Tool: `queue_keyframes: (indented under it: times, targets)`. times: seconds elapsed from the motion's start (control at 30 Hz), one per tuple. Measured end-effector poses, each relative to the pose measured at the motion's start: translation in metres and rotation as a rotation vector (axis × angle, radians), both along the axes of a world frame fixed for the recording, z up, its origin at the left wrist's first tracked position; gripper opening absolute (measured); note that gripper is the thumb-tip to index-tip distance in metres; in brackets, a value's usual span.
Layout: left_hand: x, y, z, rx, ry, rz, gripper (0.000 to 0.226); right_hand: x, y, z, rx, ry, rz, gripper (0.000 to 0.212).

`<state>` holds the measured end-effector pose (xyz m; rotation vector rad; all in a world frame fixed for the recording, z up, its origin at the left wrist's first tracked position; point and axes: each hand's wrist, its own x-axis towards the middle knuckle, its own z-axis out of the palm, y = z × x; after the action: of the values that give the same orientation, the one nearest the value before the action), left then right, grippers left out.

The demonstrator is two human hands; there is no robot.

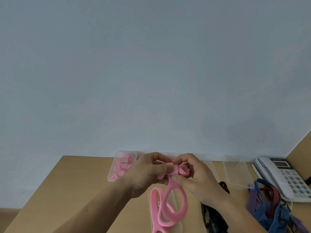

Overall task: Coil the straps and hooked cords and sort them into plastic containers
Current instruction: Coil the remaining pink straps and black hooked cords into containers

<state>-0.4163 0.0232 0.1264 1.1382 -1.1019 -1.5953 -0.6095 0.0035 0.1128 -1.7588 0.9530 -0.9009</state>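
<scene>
Counter (80, 182) of tan wood, butted against plain pale blue-grey wall (151, 73). White desk telephone (286, 175) at right rear. In front of it, tangle of blue, purple and red cords (269, 207). Black straps (212, 217) nearer centre. Lidded container (111, 175) at left rear, coiled pink band with small label inside. Clear trays (239, 175) at right rear.

Pink strap (175, 199): flat, matte, soft-looking, held above counter at centre. Upper end rolled into tight coil; free length hanging in two loose loops over another clear plastic piece (180, 228) below. Left hand (151, 170) pinching coil from left, right hand (196, 172) from right. Hands close together, both clamped on strap.
</scene>
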Motion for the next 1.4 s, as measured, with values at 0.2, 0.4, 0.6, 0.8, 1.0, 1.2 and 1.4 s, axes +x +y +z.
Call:
queue_keyframes:
  times: [0.2, 0.4, 0.6, 0.8, 1.0, 1.2, 1.4]
  targets:
    - [-0.003, 0.000, -0.005, -0.128, -0.069, 0.060, 0.033, 0.000, -0.004, 0.004, 0.154, -0.075, -0.004, 0.034]
    - [-0.002, 0.001, -0.005, -0.164, -0.095, 0.069, 0.054, 0.003, -0.006, 0.006, 0.180, -0.120, -0.020, 0.023]
    - [0.000, -0.001, 0.002, -0.137, -0.177, -0.154, 0.031, -0.001, -0.007, 0.005, 0.196, -0.201, 0.006, 0.018]
    - [0.002, -0.004, 0.003, 0.002, -0.157, -0.178, 0.032, 0.000, -0.009, 0.003, 0.101, -0.134, 0.020, 0.024]
    - [0.006, -0.005, 0.005, 0.063, -0.031, -0.238, 0.036, -0.001, -0.009, 0.000, 0.098, -0.124, 0.047, 0.030]
    - [0.005, -0.009, 0.001, 0.031, -0.025, -0.172, 0.022, 0.001, -0.009, 0.001, 0.095, -0.117, 0.048, 0.032]
    - [0.006, -0.011, -0.003, -0.121, -0.175, -0.078, 0.038, -0.002, -0.013, 0.003, 0.226, -0.156, -0.007, 0.044]
